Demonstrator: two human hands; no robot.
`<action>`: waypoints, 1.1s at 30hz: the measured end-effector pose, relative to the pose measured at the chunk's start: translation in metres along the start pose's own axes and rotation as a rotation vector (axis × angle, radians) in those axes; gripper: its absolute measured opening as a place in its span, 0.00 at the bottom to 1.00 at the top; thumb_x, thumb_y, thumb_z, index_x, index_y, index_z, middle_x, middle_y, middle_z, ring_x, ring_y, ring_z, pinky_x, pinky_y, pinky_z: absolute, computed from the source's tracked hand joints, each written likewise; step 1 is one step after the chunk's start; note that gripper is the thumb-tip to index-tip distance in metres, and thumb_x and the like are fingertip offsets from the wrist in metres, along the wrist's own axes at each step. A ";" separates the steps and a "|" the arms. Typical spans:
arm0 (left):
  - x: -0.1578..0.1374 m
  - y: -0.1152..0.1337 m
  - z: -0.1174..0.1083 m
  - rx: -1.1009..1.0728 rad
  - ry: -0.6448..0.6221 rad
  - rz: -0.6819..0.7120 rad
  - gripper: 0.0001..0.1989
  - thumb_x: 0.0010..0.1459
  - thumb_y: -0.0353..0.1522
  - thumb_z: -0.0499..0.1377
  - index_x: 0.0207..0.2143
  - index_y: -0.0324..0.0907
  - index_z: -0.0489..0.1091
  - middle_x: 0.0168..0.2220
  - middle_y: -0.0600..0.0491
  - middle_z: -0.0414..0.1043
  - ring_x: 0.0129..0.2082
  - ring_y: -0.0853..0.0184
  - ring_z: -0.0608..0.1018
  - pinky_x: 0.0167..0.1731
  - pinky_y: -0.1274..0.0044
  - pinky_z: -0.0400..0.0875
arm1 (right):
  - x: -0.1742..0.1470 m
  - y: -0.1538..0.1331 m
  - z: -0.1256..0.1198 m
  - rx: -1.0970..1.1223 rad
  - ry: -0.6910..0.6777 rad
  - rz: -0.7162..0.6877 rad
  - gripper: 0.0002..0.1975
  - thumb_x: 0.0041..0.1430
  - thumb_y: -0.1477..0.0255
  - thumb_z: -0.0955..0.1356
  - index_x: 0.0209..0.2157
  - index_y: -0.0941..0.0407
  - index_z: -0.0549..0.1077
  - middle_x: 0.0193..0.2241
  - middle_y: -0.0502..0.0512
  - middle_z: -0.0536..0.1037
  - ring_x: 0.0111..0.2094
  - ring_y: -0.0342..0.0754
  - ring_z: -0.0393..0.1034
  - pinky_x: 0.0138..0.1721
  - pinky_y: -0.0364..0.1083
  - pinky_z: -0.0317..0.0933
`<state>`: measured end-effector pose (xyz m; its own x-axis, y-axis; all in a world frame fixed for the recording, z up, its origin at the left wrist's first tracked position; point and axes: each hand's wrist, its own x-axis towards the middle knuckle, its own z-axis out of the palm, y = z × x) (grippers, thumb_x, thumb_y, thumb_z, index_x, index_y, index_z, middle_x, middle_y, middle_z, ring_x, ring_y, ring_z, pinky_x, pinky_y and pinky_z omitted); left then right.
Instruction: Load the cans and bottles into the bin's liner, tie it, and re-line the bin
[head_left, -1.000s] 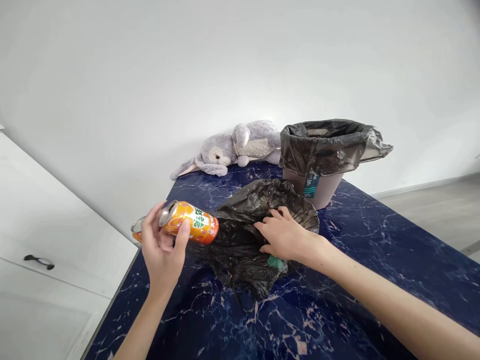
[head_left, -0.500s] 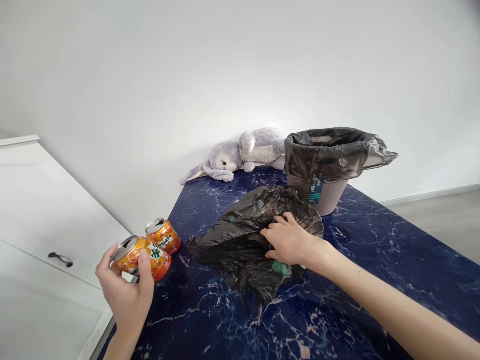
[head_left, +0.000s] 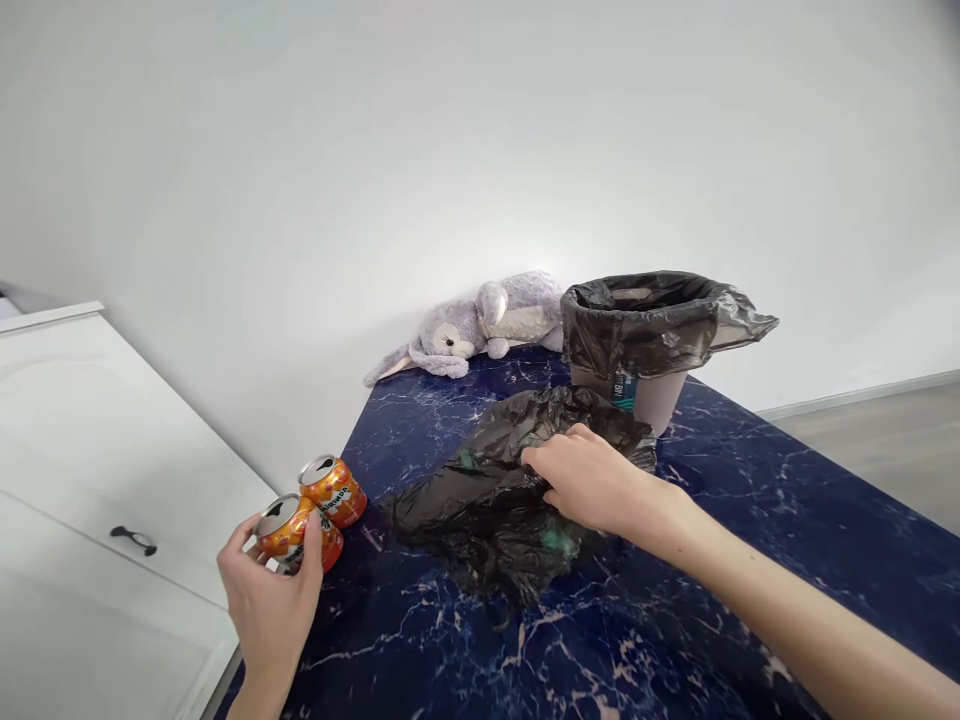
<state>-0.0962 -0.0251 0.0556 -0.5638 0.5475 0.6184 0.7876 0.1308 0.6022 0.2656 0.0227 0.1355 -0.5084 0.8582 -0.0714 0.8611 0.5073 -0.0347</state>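
My left hand (head_left: 274,595) has thumb and fingers wrapped around an orange Mirinda soda can (head_left: 292,540) at the table's left edge. Its top is opened. Just behind stands a second, similar opened soda can (head_left: 334,494), which the held one seems to touch. In the middle, my right hand (head_left: 589,478) is closed on a crumpled black garbage bag (head_left: 502,490) that lies spread on the table. The right fingertips are mostly hidden in its folds. Something green shows through the thin plastic.
Behind the bag stands a pinkish trash bin (head_left: 660,400) lined with a black garbage bag (head_left: 660,335). A grey plush rabbit (head_left: 480,320) lies against the wall. The blue marbled table (head_left: 420,640) adjoins a white cabinet (head_left: 90,480) at the left.
My left hand has brought its can rightward, nearer the other can, and more upright. My right fingers have gone from spread on the garbage bag to closed on it. The view has shifted slightly.
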 end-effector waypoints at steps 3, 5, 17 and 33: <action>-0.001 -0.001 0.001 0.026 -0.009 -0.011 0.46 0.55 0.57 0.65 0.67 0.39 0.62 0.64 0.33 0.66 0.54 0.39 0.81 0.54 0.49 0.77 | -0.010 0.005 -0.010 0.011 0.020 -0.019 0.12 0.63 0.82 0.66 0.46 0.60 0.77 0.45 0.62 0.83 0.48 0.62 0.79 0.47 0.53 0.59; 0.000 -0.002 0.002 0.040 -0.025 -0.001 0.48 0.55 0.57 0.66 0.68 0.38 0.59 0.65 0.33 0.65 0.56 0.39 0.80 0.55 0.48 0.76 | -0.018 0.007 -0.018 0.026 0.026 -0.025 0.13 0.63 0.83 0.66 0.47 0.59 0.76 0.47 0.62 0.83 0.49 0.62 0.79 0.45 0.53 0.59; -0.067 0.073 -0.016 -0.126 -0.541 0.996 0.13 0.70 0.27 0.56 0.53 0.49 0.72 0.47 0.49 0.80 0.48 0.61 0.83 0.50 0.71 0.79 | -0.063 0.027 -0.042 0.272 0.226 -0.185 0.21 0.61 0.88 0.64 0.49 0.54 0.74 0.46 0.58 0.80 0.46 0.55 0.75 0.40 0.47 0.59; -0.058 0.077 0.115 0.079 -0.557 0.931 0.26 0.70 0.31 0.50 0.67 0.44 0.71 0.59 0.39 0.79 0.65 0.45 0.76 0.65 0.48 0.68 | -0.089 0.045 -0.054 0.403 0.247 -0.309 0.17 0.63 0.85 0.64 0.47 0.52 0.75 0.43 0.55 0.80 0.43 0.54 0.76 0.46 0.48 0.65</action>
<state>0.0261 0.0482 0.0081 0.4390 0.7547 0.4876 0.8725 -0.4876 -0.0308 0.3495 -0.0269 0.1941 -0.6823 0.6918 0.2362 0.5814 0.7094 -0.3984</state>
